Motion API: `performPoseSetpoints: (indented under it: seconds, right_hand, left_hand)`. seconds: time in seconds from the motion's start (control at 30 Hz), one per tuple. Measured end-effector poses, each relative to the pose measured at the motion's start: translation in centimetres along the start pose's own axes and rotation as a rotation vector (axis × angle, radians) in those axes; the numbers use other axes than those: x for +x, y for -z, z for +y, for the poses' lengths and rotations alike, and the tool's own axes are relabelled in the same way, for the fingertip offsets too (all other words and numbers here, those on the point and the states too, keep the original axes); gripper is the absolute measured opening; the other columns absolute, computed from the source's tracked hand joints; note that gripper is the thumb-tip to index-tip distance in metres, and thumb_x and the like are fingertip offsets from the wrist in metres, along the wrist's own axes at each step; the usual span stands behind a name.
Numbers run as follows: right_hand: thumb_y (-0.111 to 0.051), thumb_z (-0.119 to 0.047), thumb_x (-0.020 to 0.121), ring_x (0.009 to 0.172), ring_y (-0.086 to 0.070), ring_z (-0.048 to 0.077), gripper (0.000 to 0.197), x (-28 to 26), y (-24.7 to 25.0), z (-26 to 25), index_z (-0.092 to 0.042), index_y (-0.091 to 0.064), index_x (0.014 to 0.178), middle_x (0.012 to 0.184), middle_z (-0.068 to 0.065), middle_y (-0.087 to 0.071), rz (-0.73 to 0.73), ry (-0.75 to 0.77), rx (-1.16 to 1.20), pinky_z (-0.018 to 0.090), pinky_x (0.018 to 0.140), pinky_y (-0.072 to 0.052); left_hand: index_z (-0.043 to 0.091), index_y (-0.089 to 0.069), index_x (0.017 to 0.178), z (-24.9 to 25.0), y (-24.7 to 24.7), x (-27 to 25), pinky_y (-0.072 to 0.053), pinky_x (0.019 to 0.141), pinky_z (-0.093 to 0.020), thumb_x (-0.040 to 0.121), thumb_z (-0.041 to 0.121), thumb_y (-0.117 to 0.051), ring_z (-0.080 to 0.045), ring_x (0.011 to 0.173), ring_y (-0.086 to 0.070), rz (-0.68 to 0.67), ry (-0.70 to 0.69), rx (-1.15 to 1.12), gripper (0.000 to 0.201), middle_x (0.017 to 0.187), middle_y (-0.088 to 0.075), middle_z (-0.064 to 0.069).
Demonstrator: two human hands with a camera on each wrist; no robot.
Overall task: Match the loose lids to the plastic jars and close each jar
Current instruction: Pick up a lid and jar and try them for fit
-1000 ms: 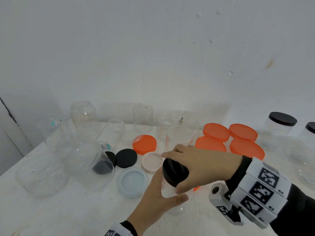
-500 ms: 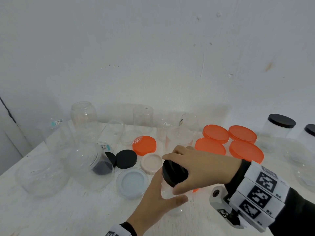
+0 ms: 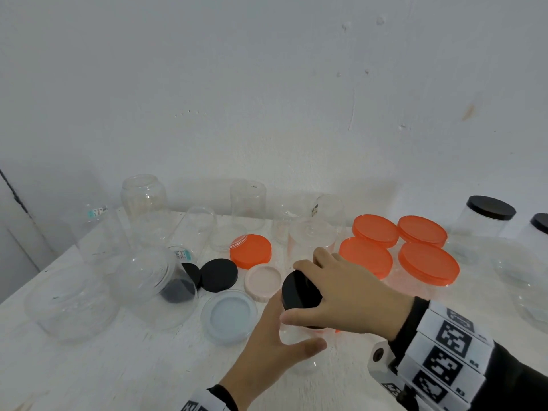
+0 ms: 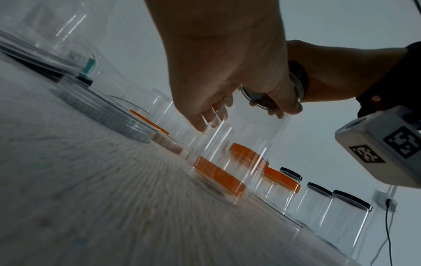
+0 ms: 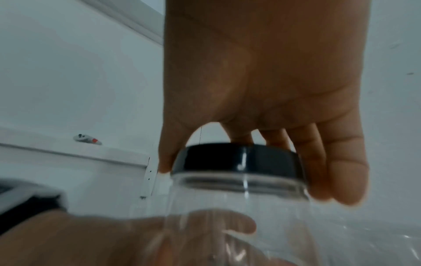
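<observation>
Your fingers (image 5: pixel 318 162) on the right hand (image 3: pixel 353 292) curl down around the rim of the black lid (image 3: pixel 299 292), thumb on the near edge and the others over the far edge, so the lid sits enclosed in that grip from above. It rests on the mouth of the clear jar (image 4: pixel 241 144), and the right wrist view shows the jar's neck just beneath the lid's lower edge; whether it is fully seated you cannot tell from these views. Your left hand (image 3: pixel 267 348) wraps the jar's body below the lid, thumb across the near side and the other fingers around the far side, with the jar's base down on the white counter (image 3: pixel 89 366).

Just to the left of the jar lie a pale pink lid (image 3: pixel 263 281) and a large clear lid (image 3: pixel 229 315). Farther left of the jar sits a loose black lid (image 3: pixel 218 274), and beyond the pink one an orange lid (image 3: pixel 252 251). Behind and to the right of the jar stand four jars closed with orange lids (image 3: pixel 427 266). Well to the right of the jar is a black-capped jar (image 3: pixel 486 215). Open clear jars (image 3: pixel 143 203) line the wall far left of the jar.
</observation>
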State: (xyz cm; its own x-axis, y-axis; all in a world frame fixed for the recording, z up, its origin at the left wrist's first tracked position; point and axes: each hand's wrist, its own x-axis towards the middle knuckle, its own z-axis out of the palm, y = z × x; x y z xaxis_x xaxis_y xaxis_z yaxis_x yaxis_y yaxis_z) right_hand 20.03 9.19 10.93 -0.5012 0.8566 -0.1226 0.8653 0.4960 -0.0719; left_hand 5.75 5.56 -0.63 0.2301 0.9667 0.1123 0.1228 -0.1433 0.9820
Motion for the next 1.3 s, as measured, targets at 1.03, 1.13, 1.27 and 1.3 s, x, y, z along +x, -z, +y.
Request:
performPoseSetpoints:
  seconds: [1.03, 1.13, 1.27, 1.3]
  right_hand:
    - [-0.044, -0.080, 0.073, 0.100, -0.040, 0.015, 0.075, 0.1, 0.0, 0.2, -0.033, -0.038, 0.131, 0.107, -0.007, -0.038, 0.008, 0.080, -0.005, 0.032, 0.080, -0.047]
    - [-0.048, -0.076, 0.076, 0.101, -0.039, 0.017, 0.072, 0.2, 0.2, 0.1, -0.033, -0.036, 0.132, 0.109, -0.006, -0.038, -0.021, 0.083, 0.015, 0.032, 0.082, -0.046]
    - [-0.058, -0.054, 0.081, 0.111, -0.033, 0.014, 0.072, 0.1, 0.8, 0.4, -0.041, -0.024, 0.144, 0.129, -0.011, -0.032, -0.116, 0.228, 0.023, 0.030, 0.091, -0.040]
    - [-0.058, -0.052, 0.082, 0.112, -0.032, 0.013, 0.072, 0.0, 0.7, 0.4, -0.042, -0.024, 0.144, 0.131, -0.012, -0.031, -0.106, 0.243, 0.014, 0.030, 0.092, -0.039]
  left_hand:
    - [0.048, -0.033, 0.137, 0.1, 0.0, 0.0, -0.042, 0.091, -0.008, 0.071, 0.041, -0.080, 0.008, 0.125, -0.044, -0.004, -0.004, -0.031, 0.082, 0.132, -0.049, 0.029]
    - [0.049, -0.033, 0.136, 0.0, 0.0, 0.0, -0.038, 0.089, -0.001, 0.070, 0.042, -0.080, 0.010, 0.123, -0.044, -0.001, -0.011, -0.022, 0.081, 0.132, -0.049, 0.030]
    - [0.049, -0.035, 0.132, -0.2, 0.0, 0.0, -0.035, 0.087, 0.002, 0.066, 0.045, -0.081, 0.011, 0.121, -0.045, 0.010, 0.018, -0.019, 0.081, 0.126, -0.051, 0.032]
    - [0.047, -0.035, 0.132, -0.2, 0.0, 0.0, -0.036, 0.087, 0.002, 0.065, 0.046, -0.080, 0.010, 0.121, -0.046, 0.012, 0.022, -0.016, 0.082, 0.125, -0.052, 0.031]
